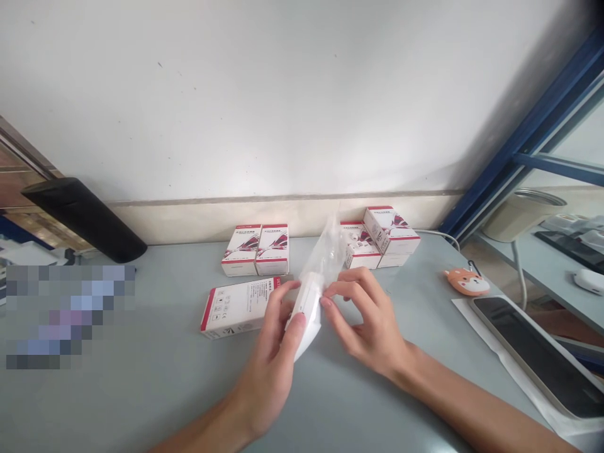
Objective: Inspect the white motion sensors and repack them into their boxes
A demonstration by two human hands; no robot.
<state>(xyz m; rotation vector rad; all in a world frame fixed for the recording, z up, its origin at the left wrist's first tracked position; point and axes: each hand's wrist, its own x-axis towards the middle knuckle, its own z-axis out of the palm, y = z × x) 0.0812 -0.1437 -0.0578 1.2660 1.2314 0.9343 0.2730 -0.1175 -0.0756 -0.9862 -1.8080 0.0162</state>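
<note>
My left hand (pixel 271 358) and my right hand (pixel 368 321) both grip a white item in a clear plastic bag (pixel 306 308) above the grey tabletop (pixel 155 402). The bag's loose top (pixel 329 248) rises towards the wall. Just left of my left hand, a white box with red trim (pixel 236 308) lies flat. Behind it stand a pair of similar boxes (pixel 255 250). Past my right hand is a further group of these boxes (pixel 380 239), one resting on another. My hands hide most of the white item.
A smartphone (pixel 538 355) lies on a white sheet at the right, beyond an orange dog-shaped case (pixel 466 282). A long black object (pixel 82 217) sits at the far left, next to a pixelated patch. A white wall backs the table.
</note>
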